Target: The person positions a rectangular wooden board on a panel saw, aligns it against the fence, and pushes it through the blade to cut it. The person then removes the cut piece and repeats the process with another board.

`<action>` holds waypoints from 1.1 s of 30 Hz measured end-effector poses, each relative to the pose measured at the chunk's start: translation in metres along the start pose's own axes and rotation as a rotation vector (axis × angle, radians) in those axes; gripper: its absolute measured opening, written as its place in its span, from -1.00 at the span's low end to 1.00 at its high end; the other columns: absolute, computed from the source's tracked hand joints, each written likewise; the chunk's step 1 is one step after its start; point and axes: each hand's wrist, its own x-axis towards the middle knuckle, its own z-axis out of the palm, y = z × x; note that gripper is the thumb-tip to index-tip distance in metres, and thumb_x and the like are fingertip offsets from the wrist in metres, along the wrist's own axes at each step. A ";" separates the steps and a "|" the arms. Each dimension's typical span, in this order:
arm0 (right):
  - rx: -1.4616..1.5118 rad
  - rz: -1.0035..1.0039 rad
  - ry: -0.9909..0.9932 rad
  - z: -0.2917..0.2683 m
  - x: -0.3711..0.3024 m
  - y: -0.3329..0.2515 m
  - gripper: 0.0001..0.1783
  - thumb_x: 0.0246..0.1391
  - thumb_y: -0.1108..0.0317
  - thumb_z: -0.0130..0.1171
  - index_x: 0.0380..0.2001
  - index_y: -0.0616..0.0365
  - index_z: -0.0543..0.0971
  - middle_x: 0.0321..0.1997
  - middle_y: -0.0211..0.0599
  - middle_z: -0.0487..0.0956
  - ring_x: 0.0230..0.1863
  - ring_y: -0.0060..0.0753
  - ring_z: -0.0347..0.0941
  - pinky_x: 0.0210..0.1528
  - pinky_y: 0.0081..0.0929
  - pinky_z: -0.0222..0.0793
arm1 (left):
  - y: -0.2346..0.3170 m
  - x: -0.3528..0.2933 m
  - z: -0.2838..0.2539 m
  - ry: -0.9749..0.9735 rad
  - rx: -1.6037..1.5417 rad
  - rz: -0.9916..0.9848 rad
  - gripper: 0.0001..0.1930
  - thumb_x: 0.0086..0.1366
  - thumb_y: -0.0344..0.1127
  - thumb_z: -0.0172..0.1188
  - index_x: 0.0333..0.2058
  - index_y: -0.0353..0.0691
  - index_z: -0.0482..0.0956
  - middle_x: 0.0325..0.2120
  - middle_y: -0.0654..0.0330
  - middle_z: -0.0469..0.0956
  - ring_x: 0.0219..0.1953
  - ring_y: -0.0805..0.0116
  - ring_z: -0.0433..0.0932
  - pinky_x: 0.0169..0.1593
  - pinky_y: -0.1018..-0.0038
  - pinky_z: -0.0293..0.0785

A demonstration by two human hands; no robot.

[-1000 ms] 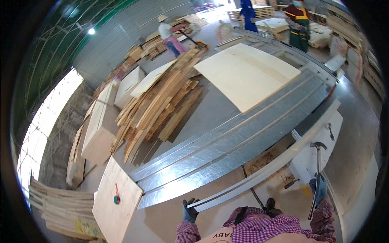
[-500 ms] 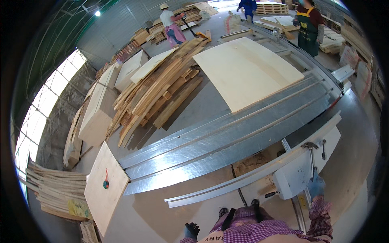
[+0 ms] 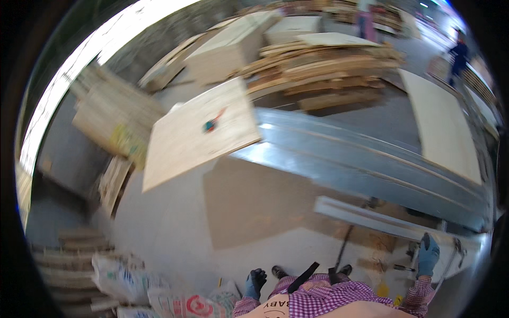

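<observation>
My right hand point(image 3: 428, 254), in a blue-grey glove, is at the metal fence rail point(image 3: 371, 216) on the near side of the sliding table saw. Its fingers are smeared by motion, so any grip is unclear. Just right of it a hammer point(image 3: 455, 257) lies on the pale fence housing. My left hand point(image 3: 256, 283), gloved in blue with dark fingers, hangs by my left side with its fingers loosely apart and nothing in them. Ahead stretches the grooved saw table point(image 3: 339, 151). At its left end a plywood panel point(image 3: 185, 140) carries a small green tape measure point(image 3: 209, 126) with a red strap.
A large pale plywood sheet point(image 3: 442, 124) lies at the table's right. Stacked boards point(image 3: 323, 66) and a tall plywood stack point(image 3: 228, 50) stand beyond it. White sacks point(image 3: 127, 281) sit at lower left beside timber point(image 3: 69, 275). A person in blue point(image 3: 458, 58) stands far right.
The view has swung left, bringing the sacks and lower-left timber into sight. My right hand has come away from the hammer's handle. My left hand still hangs at my side.
</observation>
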 end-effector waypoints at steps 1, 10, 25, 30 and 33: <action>0.218 -0.081 -0.003 0.024 0.003 -0.057 -0.69 0.17 0.32 0.11 -0.06 0.20 0.59 -0.07 -0.05 0.61 -0.07 -0.07 0.54 0.02 -0.28 0.41 | -0.003 0.010 -0.041 -0.011 -0.071 -0.005 -0.45 0.33 0.16 0.02 0.07 -0.18 0.42 -0.04 0.11 0.56 -0.07 0.15 0.55 0.01 0.18 0.42; 0.467 -0.630 -0.570 0.117 -0.063 -0.515 -0.68 0.07 0.32 0.18 -0.11 0.22 0.61 -0.17 -0.01 0.62 -0.15 -0.08 0.57 -0.07 -0.34 0.44 | 0.097 -0.042 -0.274 0.481 -0.453 0.252 -0.49 0.36 0.08 0.00 0.07 -0.21 0.44 -0.07 0.08 0.56 -0.09 0.16 0.55 0.00 0.28 0.46; 0.806 -0.752 -0.561 0.333 -0.135 -0.968 -0.61 0.10 0.34 0.19 0.02 0.13 0.53 -0.05 -0.17 0.58 -0.07 -0.18 0.50 0.05 -0.32 0.40 | 0.355 0.064 -0.431 0.538 -0.576 0.338 -0.45 0.35 0.10 0.03 0.11 -0.20 0.41 0.04 0.07 0.51 0.01 0.13 0.53 0.08 0.26 0.48; 0.693 -0.996 -0.617 0.365 -0.221 -1.127 -0.53 0.00 0.25 0.24 0.04 0.00 0.53 0.02 -0.15 0.50 0.07 -0.02 0.38 0.13 -0.20 0.33 | 0.376 0.119 -0.531 0.348 -0.830 0.381 -0.55 0.32 0.09 0.06 0.02 -0.08 0.49 -0.10 0.18 0.60 -0.09 0.17 0.58 -0.01 0.20 0.52; 0.590 -1.061 -0.559 0.390 -0.239 -1.219 -0.39 -0.05 0.14 0.26 0.13 -0.05 0.46 0.16 -0.09 0.40 0.19 0.02 0.28 0.21 -0.11 0.22 | 0.385 0.166 -0.576 0.593 -0.824 0.139 -0.41 0.29 0.17 0.04 0.13 -0.12 0.43 0.01 0.16 0.54 0.06 0.17 0.48 0.12 0.11 0.41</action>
